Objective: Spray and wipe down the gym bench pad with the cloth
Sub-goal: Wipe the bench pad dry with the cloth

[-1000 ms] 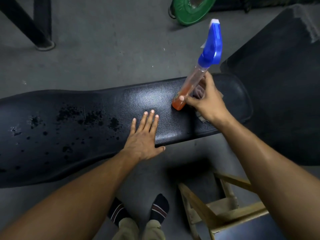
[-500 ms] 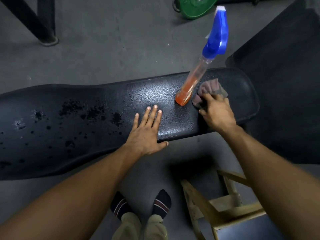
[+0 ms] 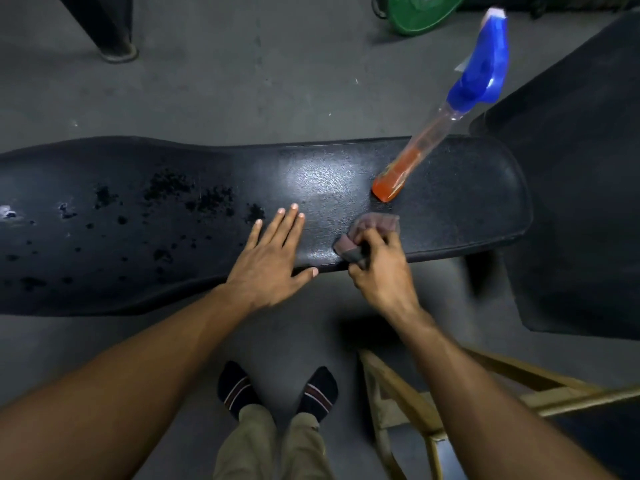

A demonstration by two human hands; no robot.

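The black bench pad runs across the view, with dark wet spray droplets over its left half. A clear spray bottle with orange liquid and a blue trigger head stands on the pad's right part, free of any hand. My left hand lies flat on the pad, fingers straight. My right hand grips a crumpled grey-brown cloth at the pad's near edge, just below the bottle.
A green weight plate lies on the concrete floor at the top. A black frame leg stands top left. A large black padded surface rises on the right. A wooden stool frame stands bottom right, beside my socked feet.
My right hand let go of the spray bottle, took up the cloth and drew it toward the pad's near edge. The left hand stayed flat on the pad.
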